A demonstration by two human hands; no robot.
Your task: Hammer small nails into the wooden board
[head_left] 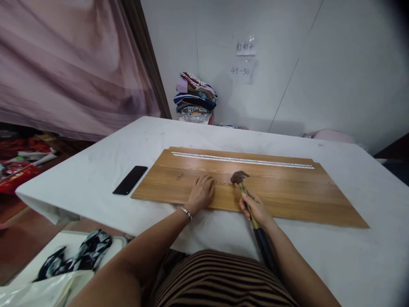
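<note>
A long wooden board [287, 196] lies on a white-covered table [96, 170]. My right hand [255, 209] is wrapped around the handle of a claw hammer [240, 177], whose head rests on the board by a short row of small nails [223, 182]. My left hand [201, 192] rests on the board just left of that row, fingers curled; whether they pinch a nail is hidden. A few loose nails [180, 175] lie further left on the board. A pale strip [243, 160] runs along the board's far edge.
A black phone [130, 180] lies on the table left of the board. Folded cloths [194, 98] are stacked at the wall behind. A pink curtain [70, 64] hangs at the left. A white surface with dark fabric [76, 253] sits low at the left.
</note>
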